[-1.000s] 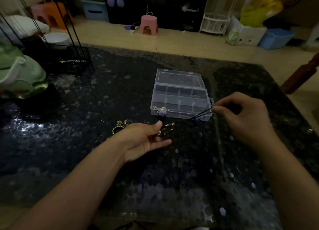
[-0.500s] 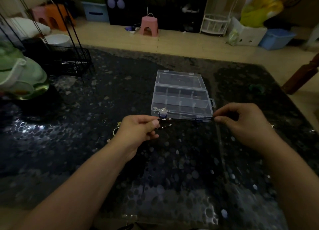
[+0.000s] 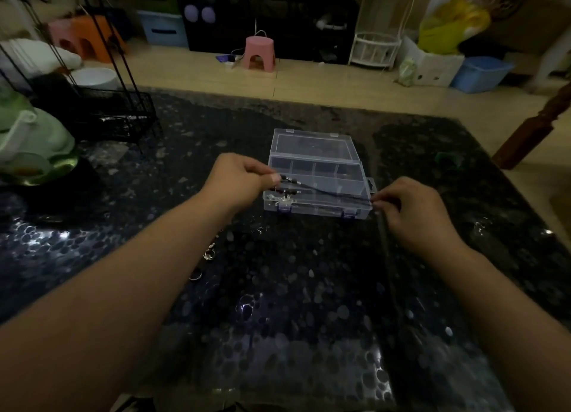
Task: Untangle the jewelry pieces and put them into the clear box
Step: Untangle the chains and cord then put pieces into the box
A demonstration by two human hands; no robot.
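A clear compartment box (image 3: pixel 352 178) lies open on the dark table, its lid (image 3: pixel 312 147) folded back. A black cord necklace (image 3: pixel 321 190) with dark beads near its left end stretches over the box's front row. My left hand (image 3: pixel 241 179) pinches the beaded end at the box's left side. My right hand (image 3: pixel 411 210) pinches the other end at the box's right front corner. A small silvery piece (image 3: pixel 279 199) lies in the front left compartment. More jewelry, rings and small gold pieces (image 3: pixel 210 254), lies on the table beside my left forearm.
A black wire rack (image 3: pixel 117 115) and a green and white kettle-like object (image 3: pixel 34 145) stand at the table's left. A small green item (image 3: pixel 446 158) lies at the right. A wooden post (image 3: pixel 528 133) rises past the right edge.
Both hands have carried the stretched cord necklace up and away from me, from the table in front of the box to over its front compartments.
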